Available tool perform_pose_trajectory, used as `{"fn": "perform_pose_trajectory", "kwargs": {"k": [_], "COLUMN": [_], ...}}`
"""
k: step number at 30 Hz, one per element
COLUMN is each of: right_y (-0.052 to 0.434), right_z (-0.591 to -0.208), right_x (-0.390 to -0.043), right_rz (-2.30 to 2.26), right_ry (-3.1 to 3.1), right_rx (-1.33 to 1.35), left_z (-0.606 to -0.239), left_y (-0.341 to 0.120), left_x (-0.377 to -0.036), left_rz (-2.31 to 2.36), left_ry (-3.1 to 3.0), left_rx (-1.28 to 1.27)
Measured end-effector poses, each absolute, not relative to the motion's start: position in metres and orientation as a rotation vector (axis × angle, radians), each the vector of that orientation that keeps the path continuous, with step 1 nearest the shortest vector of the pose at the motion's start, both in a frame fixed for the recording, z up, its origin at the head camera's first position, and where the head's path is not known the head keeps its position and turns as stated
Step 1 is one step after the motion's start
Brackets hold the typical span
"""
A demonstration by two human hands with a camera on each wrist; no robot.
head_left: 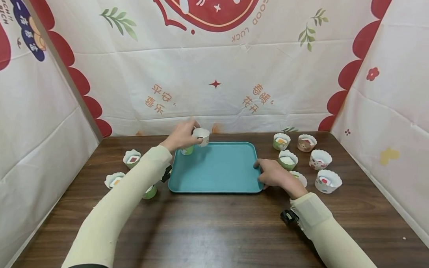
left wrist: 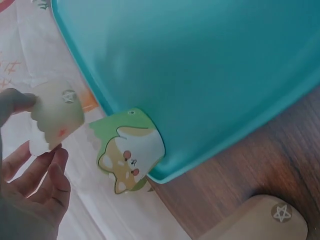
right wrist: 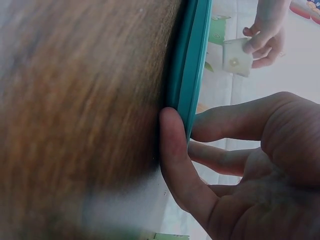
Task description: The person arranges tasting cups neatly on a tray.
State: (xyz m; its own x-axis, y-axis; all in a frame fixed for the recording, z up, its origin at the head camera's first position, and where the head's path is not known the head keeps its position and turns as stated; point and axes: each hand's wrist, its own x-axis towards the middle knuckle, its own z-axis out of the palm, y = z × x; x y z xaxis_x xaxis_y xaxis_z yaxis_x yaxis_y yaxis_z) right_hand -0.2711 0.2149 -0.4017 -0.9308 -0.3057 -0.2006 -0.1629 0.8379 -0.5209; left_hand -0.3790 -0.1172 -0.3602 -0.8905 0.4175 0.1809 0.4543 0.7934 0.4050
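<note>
Sleeves: our two pale sleeves (head_left: 115,217) lie nearest, over the brown surface (head_left: 211,236).
Left hand: our left hand (head_left: 180,136) pinches a white paper cup (head_left: 201,136) between thumb and fingers (left wrist: 50,170), above the far left corner of the teal tray (head_left: 217,167).
Right hand: our right hand (head_left: 273,174) holds the tray's right rim, thumb under and fingers (right wrist: 220,122) over the edge.
Risk, crushing: we judge the thin cup can deform if the pinch is too hard.
Risk, knocking: the green dog cup (left wrist: 127,155) touches the tray corner; a tray shift could tip it.
Count, trays: one.
Count, cups: eleven visible, one held, four left, six right.
</note>
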Motion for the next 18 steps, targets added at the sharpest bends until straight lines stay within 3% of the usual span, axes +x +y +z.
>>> {"fn": "perform_pose_trajectory", "kwargs": {"k": [18], "right_y": [0.214], "right_z": [-0.4], "right_x": [-0.27], "right_rz": [-0.744], "right_ry": [2.737], "right_rx": [-0.354], "left_z": [-0.367], "left_y": [-0.102], "left_x": [-0.379], "left_rz": [-0.44], "left_ry": [-3.056], "left_rx": [-0.693]}}
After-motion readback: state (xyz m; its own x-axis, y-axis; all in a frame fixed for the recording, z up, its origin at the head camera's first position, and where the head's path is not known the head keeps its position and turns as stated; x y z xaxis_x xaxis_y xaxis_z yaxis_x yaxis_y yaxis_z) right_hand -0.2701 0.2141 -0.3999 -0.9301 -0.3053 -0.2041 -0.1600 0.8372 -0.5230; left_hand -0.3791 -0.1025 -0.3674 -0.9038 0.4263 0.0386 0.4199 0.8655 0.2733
